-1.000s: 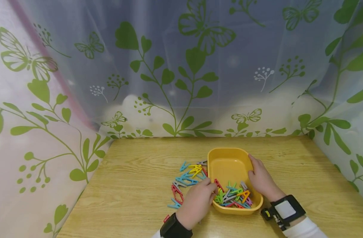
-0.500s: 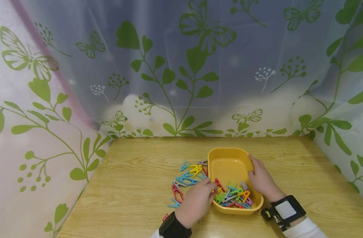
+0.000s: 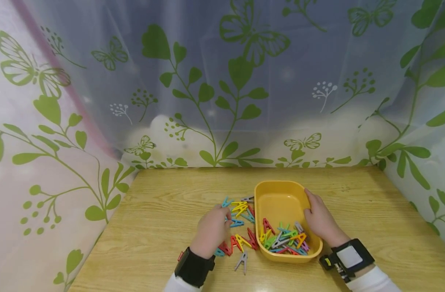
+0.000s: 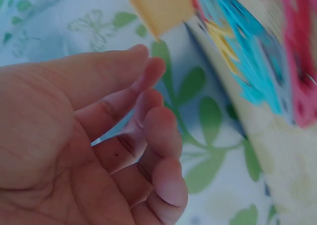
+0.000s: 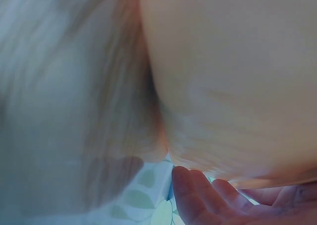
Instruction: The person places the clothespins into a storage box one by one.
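In the head view, my left hand (image 3: pixel 211 230) is over the loose clothespins on the left. In the left wrist view, its fingers (image 4: pixel 161 128) are loosely curled, with thumb and index tips close together and nothing between them. Near it lie yellow clothespins (image 3: pixel 239 207), a blue clothespin (image 3: pixel 237 222), and red ones, partly hidden by the hand. My right hand (image 3: pixel 321 215) grips the right rim of a yellow plastic basin (image 3: pixel 280 187), thumb at the inside. Mixed-color clothespins, among them an orange one (image 3: pixel 300 240), are heaped in the basin's near end.
A grey clothespin (image 3: pixel 241 263) lies apart, nearest the front of the wooden table (image 3: pixel 164 227). Another grey one (image 3: pixel 247 199) sits by the basin's left wall. A leaf-and-butterfly patterned curtain (image 3: pixel 207 101) encloses the table's back and sides.
My left hand has moved from the basin's left rim leftward, over the loose clothespins. A yellow clothespin now shows inside the basin by that rim. The right hand stays put.
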`<state>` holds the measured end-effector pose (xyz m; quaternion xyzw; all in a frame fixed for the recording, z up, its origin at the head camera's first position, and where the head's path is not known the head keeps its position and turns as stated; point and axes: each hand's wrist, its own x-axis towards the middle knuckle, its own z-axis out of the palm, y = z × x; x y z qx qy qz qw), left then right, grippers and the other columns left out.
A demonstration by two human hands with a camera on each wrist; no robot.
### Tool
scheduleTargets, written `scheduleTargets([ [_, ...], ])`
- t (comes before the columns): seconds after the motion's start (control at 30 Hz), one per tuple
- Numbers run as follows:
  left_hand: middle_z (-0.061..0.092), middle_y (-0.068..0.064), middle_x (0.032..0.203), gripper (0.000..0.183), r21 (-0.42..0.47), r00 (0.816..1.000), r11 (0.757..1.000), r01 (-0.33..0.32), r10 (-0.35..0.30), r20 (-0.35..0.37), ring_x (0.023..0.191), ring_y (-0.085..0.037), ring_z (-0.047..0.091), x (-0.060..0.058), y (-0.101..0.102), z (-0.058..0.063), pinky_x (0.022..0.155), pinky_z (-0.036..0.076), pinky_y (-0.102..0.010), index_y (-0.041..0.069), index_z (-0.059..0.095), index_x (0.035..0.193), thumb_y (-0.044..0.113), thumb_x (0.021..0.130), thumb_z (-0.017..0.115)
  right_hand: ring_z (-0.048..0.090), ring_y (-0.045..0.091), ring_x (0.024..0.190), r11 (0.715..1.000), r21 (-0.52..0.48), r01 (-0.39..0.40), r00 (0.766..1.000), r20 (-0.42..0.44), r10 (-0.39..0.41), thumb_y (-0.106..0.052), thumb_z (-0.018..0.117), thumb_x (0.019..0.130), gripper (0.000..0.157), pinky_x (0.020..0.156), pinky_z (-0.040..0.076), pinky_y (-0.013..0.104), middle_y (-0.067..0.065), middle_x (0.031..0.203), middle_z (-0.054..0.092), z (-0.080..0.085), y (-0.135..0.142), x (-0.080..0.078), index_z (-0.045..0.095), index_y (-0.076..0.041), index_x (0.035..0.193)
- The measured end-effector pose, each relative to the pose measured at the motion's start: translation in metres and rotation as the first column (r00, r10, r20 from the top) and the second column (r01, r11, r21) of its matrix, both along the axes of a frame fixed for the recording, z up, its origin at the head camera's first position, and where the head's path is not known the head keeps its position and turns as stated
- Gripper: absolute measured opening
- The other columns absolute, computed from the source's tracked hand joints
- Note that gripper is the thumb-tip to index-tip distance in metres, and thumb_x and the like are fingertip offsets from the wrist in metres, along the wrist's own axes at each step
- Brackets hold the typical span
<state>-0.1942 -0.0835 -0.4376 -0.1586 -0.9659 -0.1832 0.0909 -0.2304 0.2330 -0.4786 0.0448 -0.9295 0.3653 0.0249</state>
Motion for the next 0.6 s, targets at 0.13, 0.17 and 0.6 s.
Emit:
scheduleTargets([
  [0.13,0.055,0.0,0.081,0.016,-0.011,1.0,1.0,-0.01,0.01,0.016,0.062,-0.01,0.045,-0.007,-0.014,-0.007,0.054,0.039,-0.025,0.011,0.065,0.082,0.007,0.09,0.079,0.034,0.06,0.14,1.0,0.001,0.0,1.0,-0.004,0.0,0.0,0.036,0.103,0.06,0.112,0.033,0.067,0.043,0.154,0.026,0.0,0.0,0.0,0.016,0.016,0.156],
  [0.17,0.055,-0.001,0.081,0.016,-0.008,1.0,1.0,-0.009,0.009,0.021,0.062,-0.01,0.045,-0.008,-0.016,-0.009,0.055,0.039,-0.025,0.011,0.065,0.081,0.007,0.09,0.078,0.034,0.06,0.14,1.0,0.003,0.001,1.0,-0.003,-0.001,0.0,0.036,0.102,0.06,0.112,0.033,0.067,0.042,0.154,0.026,0.0,0.0,0.001,0.016,0.016,0.157],
  [0.6,0.053,0.001,0.077,0.021,-0.003,0.992,1.0,-0.005,0.005,0.126,0.064,-0.011,0.046,-0.022,-0.025,-0.028,0.057,0.038,-0.025,0.011,0.064,0.074,0.004,0.089,0.077,0.037,0.06,0.137,1.0,0.028,-0.008,0.999,-0.035,0.009,0.002,0.038,0.101,0.059,0.111,0.034,0.067,0.044,0.15,0.03,0.003,-0.001,0.001,0.018,0.019,0.154],
])
